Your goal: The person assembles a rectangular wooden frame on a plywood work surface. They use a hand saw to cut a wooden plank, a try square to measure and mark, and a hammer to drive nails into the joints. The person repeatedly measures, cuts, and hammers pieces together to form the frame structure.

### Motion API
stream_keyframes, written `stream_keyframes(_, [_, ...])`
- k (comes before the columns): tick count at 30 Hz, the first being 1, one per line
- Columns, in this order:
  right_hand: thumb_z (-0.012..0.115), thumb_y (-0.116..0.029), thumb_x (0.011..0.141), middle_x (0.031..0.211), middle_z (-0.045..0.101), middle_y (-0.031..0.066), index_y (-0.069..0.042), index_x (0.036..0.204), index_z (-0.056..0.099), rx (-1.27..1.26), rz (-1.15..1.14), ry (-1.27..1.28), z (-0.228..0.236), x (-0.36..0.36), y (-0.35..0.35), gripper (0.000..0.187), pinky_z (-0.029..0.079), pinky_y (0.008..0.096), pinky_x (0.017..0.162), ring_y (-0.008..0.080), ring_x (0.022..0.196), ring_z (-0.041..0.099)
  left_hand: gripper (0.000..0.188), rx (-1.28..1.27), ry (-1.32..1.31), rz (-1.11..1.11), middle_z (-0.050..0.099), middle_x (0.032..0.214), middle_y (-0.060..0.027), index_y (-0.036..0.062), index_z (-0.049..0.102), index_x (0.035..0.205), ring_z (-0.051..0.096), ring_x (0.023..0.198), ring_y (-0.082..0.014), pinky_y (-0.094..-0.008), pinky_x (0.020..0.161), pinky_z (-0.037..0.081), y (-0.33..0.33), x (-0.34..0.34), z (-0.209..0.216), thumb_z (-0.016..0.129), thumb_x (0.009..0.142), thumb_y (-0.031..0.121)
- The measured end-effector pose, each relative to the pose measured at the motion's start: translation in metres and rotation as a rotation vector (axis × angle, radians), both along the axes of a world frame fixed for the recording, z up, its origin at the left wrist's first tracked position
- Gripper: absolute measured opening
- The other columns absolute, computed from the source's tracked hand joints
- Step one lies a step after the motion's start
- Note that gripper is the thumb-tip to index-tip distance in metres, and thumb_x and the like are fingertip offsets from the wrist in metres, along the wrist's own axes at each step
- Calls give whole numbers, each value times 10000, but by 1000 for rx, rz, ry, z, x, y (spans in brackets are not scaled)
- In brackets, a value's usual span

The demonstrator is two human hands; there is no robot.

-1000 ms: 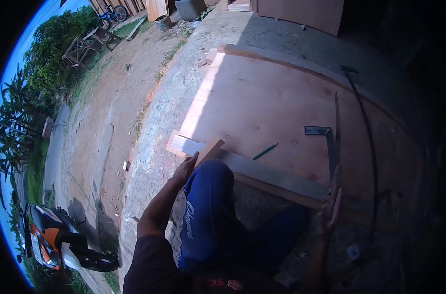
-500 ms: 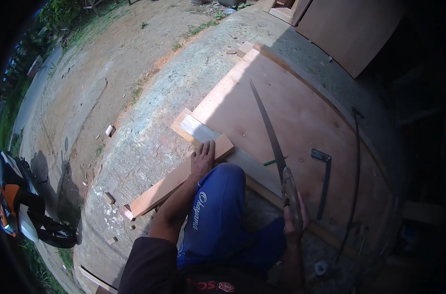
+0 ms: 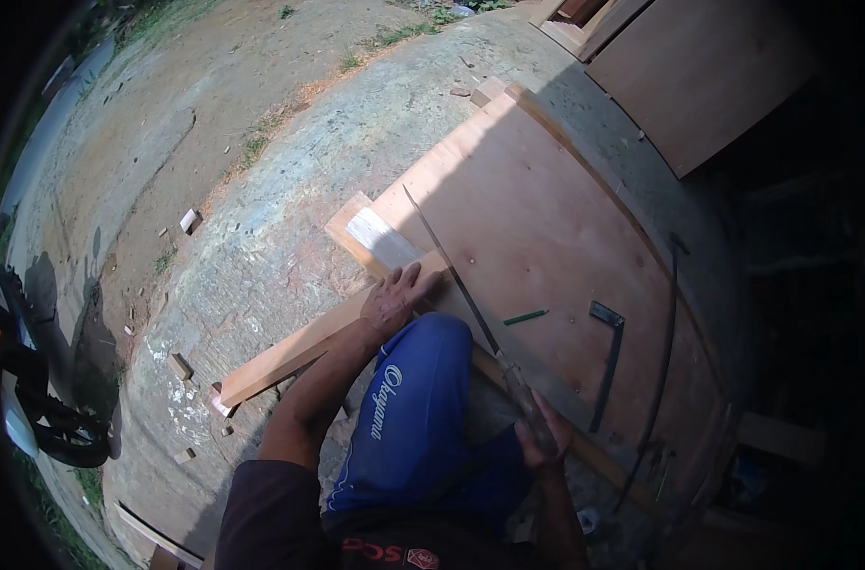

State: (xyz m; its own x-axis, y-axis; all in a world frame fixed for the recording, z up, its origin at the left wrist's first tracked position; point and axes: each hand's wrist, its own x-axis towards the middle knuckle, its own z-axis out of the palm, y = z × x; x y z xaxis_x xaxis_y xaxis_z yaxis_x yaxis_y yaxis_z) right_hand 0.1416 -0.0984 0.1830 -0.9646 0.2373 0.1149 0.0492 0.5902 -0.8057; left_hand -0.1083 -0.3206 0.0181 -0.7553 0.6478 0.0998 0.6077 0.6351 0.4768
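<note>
My left hand lies spread on top of a squared wooden beam, near its far end. The beam slants from the concrete at lower left up to the edge of a plywood panel. A handsaw is in my right hand, the fingers wrapped round its handle. Its narrow blade points up and left, passing close to the beam's far end; whether it touches the wood I cannot tell. My knee, in blue trousers, is right beside the left hand. Just beyond the beam shows a pale-topped board.
On the plywood lie a green pencil, a try square and a long dark rod with a crosspiece. Small wood offcuts dot the concrete at left. A motorbike stands at far left; a large wooden panel is at upper right.
The saw has swung left and down, bringing its blade near the beam's end. My right hand has moved slightly left. The left hand's fingers are now more spread on the beam. The view has shifted.
</note>
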Motion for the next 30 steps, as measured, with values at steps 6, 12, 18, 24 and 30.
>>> stream_keyframes(6, [764, -131, 811, 1144, 708, 220, 39, 1288, 634, 50, 12, 6, 1, 0, 1, 523, 501, 384, 989, 304, 1068, 695, 740, -28, -147, 11, 475, 1413, -175, 236, 341, 1491, 525, 1265, -411, -538, 959, 513, 3, -10, 13, 700, 845, 283])
stream_keyframes(12, [772, -103, 771, 1117, 713, 229, 28, 1257, 653, 93, 65, -15, -10, 2, 8, 517, 513, 421, 981, 368, 1059, 697, 750, -113, -122, 47, 520, 1342, -150, 241, 335, 1485, 609, 1158, -394, -520, 863, 560, 11, -16, 2, 699, 828, 230])
stream_keyframes(18, [769, -93, 768, 1097, 716, 239, 41, 1240, 655, 60, 102, 49, -13, -4, 11, 503, 509, 424, 984, 380, 1061, 697, 754, -109, -163, 32, 533, 1325, -142, 233, 361, 1459, 624, 1138, -395, -524, 849, 562, 10, -19, 13, 731, 803, 198])
stream_keyframes(24, [760, -93, 789, 1088, 714, 254, 41, 1265, 639, 11, 118, 70, -13, -21, 12, 510, 537, 409, 922, 363, 1012, 717, 705, -119, -262, 70, 618, 1220, -144, 237, 390, 1432, 651, 1093, -385, -485, 855, 564, 11, -33, 27, 713, 811, 157])
stream_keyframes(30, [754, -105, 806, 1055, 720, 254, 42, 1293, 623, -28, 99, 59, -9, -43, 8, 525, 571, 373, 839, 348, 939, 740, 652, 22, -154, 143, 667, 1149, -155, 242, 433, 1399, 664, 1067, -368, -475, 899, 543, 14, -41, 11, 660, 806, 98])
